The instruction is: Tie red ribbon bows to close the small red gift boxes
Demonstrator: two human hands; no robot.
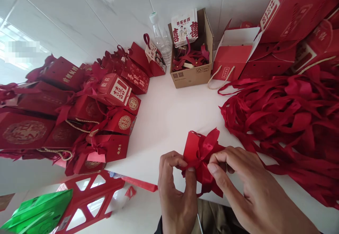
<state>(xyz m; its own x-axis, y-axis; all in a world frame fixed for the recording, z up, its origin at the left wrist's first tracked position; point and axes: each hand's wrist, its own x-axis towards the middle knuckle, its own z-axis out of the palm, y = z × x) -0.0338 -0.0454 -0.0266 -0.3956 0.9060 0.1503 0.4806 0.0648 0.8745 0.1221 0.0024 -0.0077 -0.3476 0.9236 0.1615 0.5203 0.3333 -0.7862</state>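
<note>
Near the front edge of the white table lies a small red gift box (191, 145) with a shiny red ribbon bow (208, 145) on it. My left hand (176, 186) pinches the ribbon at the bow's left side, thumb against bent forefinger. On the right, my right hand (242, 181) has its thumb and forefinger closed on the ribbon at the bow's other side. Part of the box is hidden behind the bow and my fingers. A big heap of loose red ribbons (286, 110) spreads beside my right hand.
Stacked red gift boxes (113, 89) fill the table's left side. At the back stand a clear bottle (160, 33), a cardboard box (192, 78) holding cards and red ribbon pieces, and larger red boxes (233, 55). A green bag (39, 209) and red plastic frame (90, 198) are below left.
</note>
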